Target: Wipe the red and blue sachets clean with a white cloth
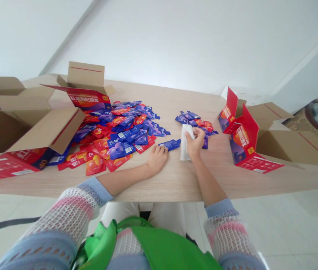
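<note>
My right hand [195, 143] is closed on a white cloth [185, 147] that rests upright on the wooden table [175, 176], just in front of a small group of blue and red sachets [194, 119]. My left hand [157, 157] lies on the table with fingers curled, its fingertips touching a single blue sachet [171, 144]. A large heap of blue and red sachets [119, 133] spreads across the table to the left of that hand.
Open cardboard cartons with red and blue printed flaps stand at the left [35, 131], back left [87, 88] and right [243, 131]. A plain brown carton [291, 146] sits far right. The table's near edge runs just above my lap.
</note>
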Demonstrator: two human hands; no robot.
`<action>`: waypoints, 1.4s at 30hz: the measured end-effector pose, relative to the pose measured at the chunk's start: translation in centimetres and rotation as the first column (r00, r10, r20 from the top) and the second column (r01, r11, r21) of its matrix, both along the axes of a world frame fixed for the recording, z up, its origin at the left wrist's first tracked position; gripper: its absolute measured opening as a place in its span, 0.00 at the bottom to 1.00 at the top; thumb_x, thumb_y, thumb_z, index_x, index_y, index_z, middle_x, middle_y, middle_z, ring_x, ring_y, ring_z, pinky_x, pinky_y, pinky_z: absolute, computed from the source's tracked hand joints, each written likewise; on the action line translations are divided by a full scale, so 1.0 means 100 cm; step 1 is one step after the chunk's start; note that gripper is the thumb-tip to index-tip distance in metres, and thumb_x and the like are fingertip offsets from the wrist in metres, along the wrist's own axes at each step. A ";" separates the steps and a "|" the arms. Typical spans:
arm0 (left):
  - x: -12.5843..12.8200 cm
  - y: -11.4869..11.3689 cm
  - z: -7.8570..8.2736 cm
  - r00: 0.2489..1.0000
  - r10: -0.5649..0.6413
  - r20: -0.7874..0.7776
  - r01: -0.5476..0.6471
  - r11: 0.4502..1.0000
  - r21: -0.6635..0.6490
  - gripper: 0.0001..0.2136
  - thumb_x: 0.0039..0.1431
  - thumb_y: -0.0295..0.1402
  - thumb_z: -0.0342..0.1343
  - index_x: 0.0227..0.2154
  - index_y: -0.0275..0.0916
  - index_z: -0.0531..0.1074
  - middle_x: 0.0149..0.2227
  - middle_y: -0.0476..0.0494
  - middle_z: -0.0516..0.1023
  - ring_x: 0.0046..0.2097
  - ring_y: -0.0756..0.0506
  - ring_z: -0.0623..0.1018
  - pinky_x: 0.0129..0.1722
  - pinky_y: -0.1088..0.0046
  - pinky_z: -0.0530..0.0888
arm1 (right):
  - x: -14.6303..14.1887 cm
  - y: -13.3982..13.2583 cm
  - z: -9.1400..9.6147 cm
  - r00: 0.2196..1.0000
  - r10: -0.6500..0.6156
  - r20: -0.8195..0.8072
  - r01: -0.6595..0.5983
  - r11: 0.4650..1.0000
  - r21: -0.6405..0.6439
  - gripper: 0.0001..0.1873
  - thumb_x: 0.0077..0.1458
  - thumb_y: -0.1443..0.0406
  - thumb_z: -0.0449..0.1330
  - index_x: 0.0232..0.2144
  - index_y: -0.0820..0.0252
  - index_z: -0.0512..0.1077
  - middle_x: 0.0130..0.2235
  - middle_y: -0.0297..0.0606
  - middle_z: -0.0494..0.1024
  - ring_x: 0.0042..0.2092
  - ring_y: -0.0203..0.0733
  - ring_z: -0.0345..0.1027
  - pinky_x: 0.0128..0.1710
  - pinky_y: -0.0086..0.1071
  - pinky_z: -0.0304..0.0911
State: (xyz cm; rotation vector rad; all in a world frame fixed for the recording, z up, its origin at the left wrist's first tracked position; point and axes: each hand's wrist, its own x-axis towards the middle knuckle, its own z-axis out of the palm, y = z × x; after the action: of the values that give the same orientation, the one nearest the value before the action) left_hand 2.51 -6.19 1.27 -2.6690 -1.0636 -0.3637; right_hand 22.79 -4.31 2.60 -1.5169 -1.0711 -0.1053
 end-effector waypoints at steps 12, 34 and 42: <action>0.004 -0.012 0.000 0.997 0.022 -0.079 -0.035 0.984 -0.173 0.13 0.57 0.18 0.49 0.41 0.25 0.75 0.38 0.28 0.78 0.40 0.41 0.78 0.38 0.67 0.75 | -0.057 -0.003 -0.026 0.683 0.559 0.471 -0.265 0.790 -0.553 0.17 0.58 0.54 0.56 0.43 0.57 0.73 0.47 0.44 0.69 0.49 0.49 0.59 0.51 0.39 0.56; -0.003 -0.021 -0.002 0.992 0.073 -0.103 -0.084 0.991 -0.104 0.14 0.60 0.22 0.45 0.45 0.25 0.72 0.51 0.23 0.72 0.60 0.37 0.65 0.50 0.61 0.69 | -0.013 -0.007 0.002 0.915 0.263 0.305 -0.172 0.940 -0.294 0.16 0.58 0.57 0.53 0.43 0.60 0.73 0.42 0.43 0.74 0.45 0.47 0.66 0.47 0.37 0.59; 0.002 -0.025 0.007 0.989 0.077 -0.123 -0.096 0.983 -0.156 0.15 0.58 0.19 0.46 0.44 0.25 0.73 0.43 0.24 0.76 0.51 0.34 0.72 0.36 0.64 0.73 | -0.061 -0.014 -0.015 0.688 0.660 0.303 -0.394 0.690 -0.607 0.13 0.59 0.59 0.55 0.42 0.53 0.76 0.39 0.37 0.73 0.41 0.41 0.68 0.42 0.30 0.61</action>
State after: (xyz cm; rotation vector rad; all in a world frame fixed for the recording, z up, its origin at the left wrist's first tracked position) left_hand 2.72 -8.64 1.98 -2.7322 -1.2162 -0.1079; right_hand 16.68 -5.75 1.11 -1.5771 -2.0887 0.2391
